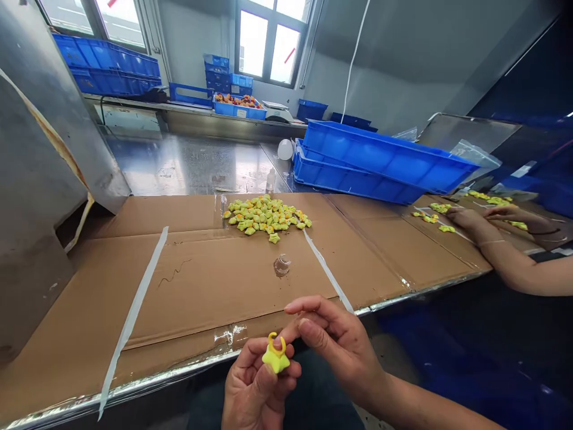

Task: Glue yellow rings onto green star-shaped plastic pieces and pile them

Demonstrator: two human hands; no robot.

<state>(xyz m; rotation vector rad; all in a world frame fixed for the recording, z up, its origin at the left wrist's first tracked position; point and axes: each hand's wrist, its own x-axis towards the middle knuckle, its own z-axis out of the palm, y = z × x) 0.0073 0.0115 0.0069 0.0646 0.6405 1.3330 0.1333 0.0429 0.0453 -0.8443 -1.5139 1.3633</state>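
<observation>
Over the cardboard-covered bench [201, 286], the left hand [257, 388] gripped a yellow star-shaped toy [275, 360] between thumb and curled fingers. The right hand's [333, 343] thumb touched the toy's yellow ring [276, 343], fingers half-curled; a firm grip couldn't be told. Farther along lay a heap of matching stars [266, 218], below stacked blue plastic crates [385, 158]. A co-worker's hands [486, 218] worked among scattered stars [441, 209].

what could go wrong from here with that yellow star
The yellow star is held in the left hand past the table's metal edge, so a slip could drop it off the table. Its thin ring, next to the fingertips of the right hand, might bend or snap if forced.
</observation>
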